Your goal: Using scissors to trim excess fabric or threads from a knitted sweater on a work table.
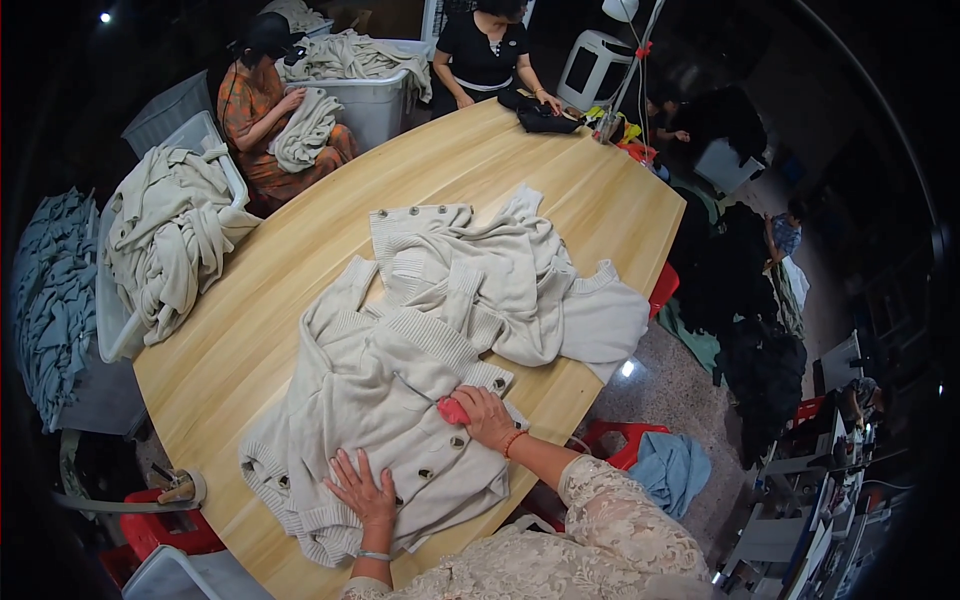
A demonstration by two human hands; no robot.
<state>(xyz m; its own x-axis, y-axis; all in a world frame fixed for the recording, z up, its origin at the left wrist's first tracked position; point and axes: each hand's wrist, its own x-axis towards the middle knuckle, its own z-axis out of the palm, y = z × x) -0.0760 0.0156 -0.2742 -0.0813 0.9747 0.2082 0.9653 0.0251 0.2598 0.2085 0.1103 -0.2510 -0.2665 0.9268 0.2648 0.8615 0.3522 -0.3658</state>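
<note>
A cream knitted cardigan [385, 400] with dark buttons lies spread on the wooden table in front of me. My left hand [362, 490] rests flat on its lower part, fingers spread, beside a button. In my right hand [486, 418] is a small pinkish-red object [453, 410], pressed against the knit near the button band. Its kind cannot be made out, as the fingers cover part of it. Just beyond lies a second cream knit garment [500, 280], rumpled and overlapping the first one's far edge.
The table [240, 300] curves away ahead. At left stands a bin heaped with cream knits [170, 235], beside a blue-grey garment pile [55, 300]. A seated person [260, 110] handles a cream knit; another person [490, 60] stands at the far end. A red stool [615, 440] is at right.
</note>
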